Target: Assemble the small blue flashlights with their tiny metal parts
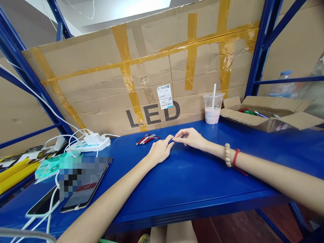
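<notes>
My left hand [159, 151] and my right hand [192, 137] meet over the blue shelf top [192, 175]. Both pinch a thin blue pen-like stick [171, 140] that spans the gap between their fingertips. The left fingers are curled closed around one end, and the right thumb and fingers close on the other. A few red and silver pens with clips [146, 138] lie just left of the hands. My right wrist wears a bead bracelet [228, 155] and a red cord.
An open cardboard box [270, 116] holding more pens sits at the back right, beside a plastic cup [213, 108] with a straw. At left are a white power strip [88, 143], cables, two phones [83, 192] and a tissue pack. Taped cardboard marked LED forms the back wall.
</notes>
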Motion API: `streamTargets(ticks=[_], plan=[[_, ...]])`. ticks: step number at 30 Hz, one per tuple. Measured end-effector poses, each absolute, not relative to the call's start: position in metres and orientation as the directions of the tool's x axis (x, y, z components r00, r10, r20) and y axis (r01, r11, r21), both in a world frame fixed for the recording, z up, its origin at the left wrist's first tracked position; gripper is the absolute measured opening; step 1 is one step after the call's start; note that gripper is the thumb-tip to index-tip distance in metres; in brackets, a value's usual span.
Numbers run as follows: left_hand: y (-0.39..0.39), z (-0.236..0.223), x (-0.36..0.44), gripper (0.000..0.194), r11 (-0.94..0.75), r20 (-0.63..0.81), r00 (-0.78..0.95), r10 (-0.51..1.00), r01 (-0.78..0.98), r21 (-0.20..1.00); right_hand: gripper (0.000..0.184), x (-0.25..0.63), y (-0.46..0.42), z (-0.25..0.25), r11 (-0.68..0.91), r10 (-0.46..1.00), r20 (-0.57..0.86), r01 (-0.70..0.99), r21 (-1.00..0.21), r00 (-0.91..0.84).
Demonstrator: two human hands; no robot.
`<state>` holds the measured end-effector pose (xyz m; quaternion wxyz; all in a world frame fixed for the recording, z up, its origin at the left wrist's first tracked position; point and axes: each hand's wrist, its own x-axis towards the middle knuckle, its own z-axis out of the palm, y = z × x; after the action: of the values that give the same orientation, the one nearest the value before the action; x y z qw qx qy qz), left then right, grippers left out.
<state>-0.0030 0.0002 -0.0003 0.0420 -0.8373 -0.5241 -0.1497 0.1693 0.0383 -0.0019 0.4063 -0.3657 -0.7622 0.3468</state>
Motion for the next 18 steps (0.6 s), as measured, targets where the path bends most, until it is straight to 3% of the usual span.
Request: streamTargets(ticks=[4,8,18], plan=[[0.0006,-0.0006,-0.0032,0.028,-0.452,0.290,0.406,0.867,0.886,0.108,0.041,0.1695,0.0390,-0.0022,0.511,0.834,0.391,0.278,-0.813,-0.388],[0.0041,-0.0035,-0.0048,0.029,-0.436,0.301,0.371,0.878,0.881,0.186,0.036,0.1704,0.0409,-0.0034,0.629,0.761,0.513,0.256,-0.735,-0.398],[0.0041,-0.0017,-0.0058,0.030,-0.474,0.243,0.431,0.869,0.866,0.158,0.031,0.1718,0.0458,-0.0077,0.706,0.703,0.578,0.310,-0.636,-0.414]])
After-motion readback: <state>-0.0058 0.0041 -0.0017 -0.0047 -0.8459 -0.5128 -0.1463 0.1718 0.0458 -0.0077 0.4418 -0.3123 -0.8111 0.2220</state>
